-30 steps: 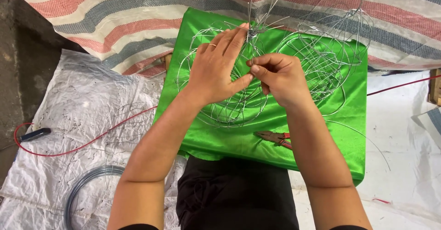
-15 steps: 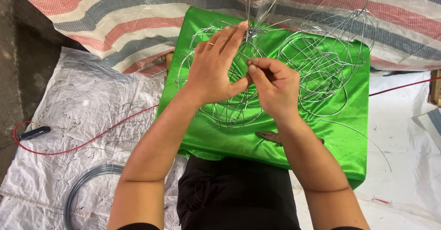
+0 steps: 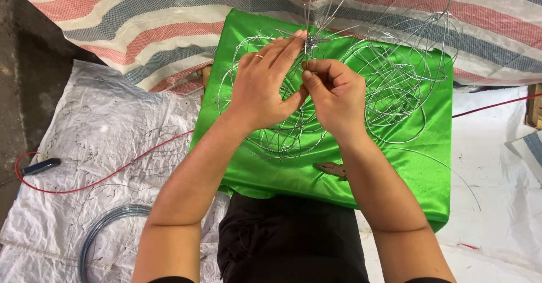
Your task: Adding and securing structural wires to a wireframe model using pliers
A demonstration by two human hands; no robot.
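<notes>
A frame of thin silver wire loops (image 3: 389,85) lies on a bright green satin cloth (image 3: 429,164) over my lap. My left hand (image 3: 265,85), a ring on one finger, is spread over the loops with its fingertips at the knot where several wire ends stick up (image 3: 311,40). My right hand (image 3: 333,94) sits right beside it, fingers pinched on a wire just below that knot. The two hands touch. A pair of pliers (image 3: 332,170) lies on the cloth under my right forearm.
A coil of grey wire (image 3: 99,232) rests on white plastic sheeting (image 3: 101,130) at lower left. A red cable (image 3: 113,173) runs across the sheeting to a dark plug (image 3: 40,166). A striped tarpaulin (image 3: 141,17) lies beyond the cloth.
Both hands stay at the wire knot. My right hand has shifted slightly left and up, its fingers closing tighter on the wire.
</notes>
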